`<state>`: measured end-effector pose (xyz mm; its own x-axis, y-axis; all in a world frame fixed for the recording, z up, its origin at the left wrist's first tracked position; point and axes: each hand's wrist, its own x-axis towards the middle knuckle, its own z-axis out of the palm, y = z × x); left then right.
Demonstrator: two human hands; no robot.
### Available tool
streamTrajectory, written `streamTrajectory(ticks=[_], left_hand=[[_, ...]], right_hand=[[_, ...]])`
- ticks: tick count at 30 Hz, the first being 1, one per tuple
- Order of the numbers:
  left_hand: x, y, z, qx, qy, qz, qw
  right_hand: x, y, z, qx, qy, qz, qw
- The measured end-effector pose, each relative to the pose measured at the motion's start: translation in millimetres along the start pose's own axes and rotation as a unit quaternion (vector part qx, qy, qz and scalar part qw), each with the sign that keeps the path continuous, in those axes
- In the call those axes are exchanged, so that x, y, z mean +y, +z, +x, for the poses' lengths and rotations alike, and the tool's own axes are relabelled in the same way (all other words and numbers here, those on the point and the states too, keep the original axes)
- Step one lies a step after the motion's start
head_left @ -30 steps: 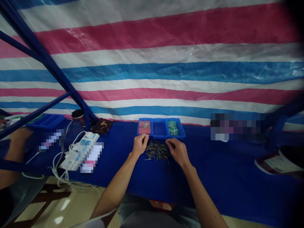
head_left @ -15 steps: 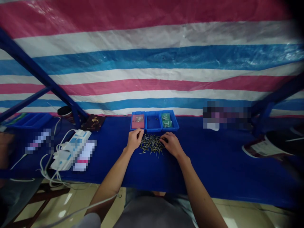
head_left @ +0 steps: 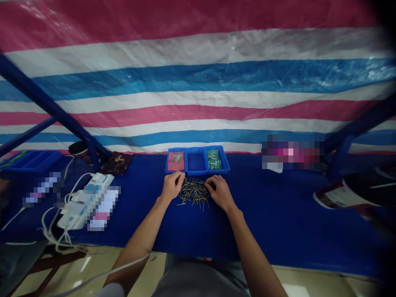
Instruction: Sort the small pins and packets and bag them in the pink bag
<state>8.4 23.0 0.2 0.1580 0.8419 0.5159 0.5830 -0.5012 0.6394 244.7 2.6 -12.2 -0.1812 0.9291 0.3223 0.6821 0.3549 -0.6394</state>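
Observation:
A loose pile of thin metal pins (head_left: 194,192), silver and yellowish, lies on the blue tabletop between my hands. At the pile's left edge is my left hand (head_left: 172,186), its thumb and forefinger pinched together. My right hand (head_left: 219,191) rests at the right edge with fingers curled in towards the pins. Whatever either hand grips is too small or too hidden to make out. Just behind the pile stand three joined blue bins: a left bin (head_left: 167,165) with a pink bottom and small silvery bits, a middle bin (head_left: 196,166) with a few thin pieces, and a right bin (head_left: 227,166) with green contents.
To the left lie a white power strip (head_left: 77,206) with tangled cables, a dark printed packet (head_left: 117,163) and another blue tray (head_left: 40,160). A tub with a label (head_left: 340,193) is at the right. Blue frame bars (head_left: 71,123) and a striped sheet (head_left: 198,90) close off the back.
The view has shifted a little, so the table and bins appear slightly further left and lower. Both hands stay at the pile's edges, with hardly any change in their grip.

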Motion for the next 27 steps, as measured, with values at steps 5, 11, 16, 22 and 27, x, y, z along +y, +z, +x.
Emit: streamTrajectory(ticks=[5,11,16,22,27], left_hand=[[1,1.3,-2,-0.01,0.011,-0.013,1.0],[13,0.2,0,-0.045,0.039,-0.072,0.996],[17,2.3,1,-0.046,0.053,-0.072,0.995],[17,2.7,5,-0.039,0.077,-0.096,0.992],[15,2.6,7,-0.072,0.071,-0.115,0.988]], right_hand=[[-18,-14,2,0.031,-0.007,0.076,0.997],[-44,-20,23,-0.027,-0.077,0.102,0.991],[-50,-11,34,-0.035,-0.138,0.119,0.983],[-45,2,23,0.041,-0.101,0.17,0.979],[-47,11,13,0.101,-0.07,0.198,0.973]])
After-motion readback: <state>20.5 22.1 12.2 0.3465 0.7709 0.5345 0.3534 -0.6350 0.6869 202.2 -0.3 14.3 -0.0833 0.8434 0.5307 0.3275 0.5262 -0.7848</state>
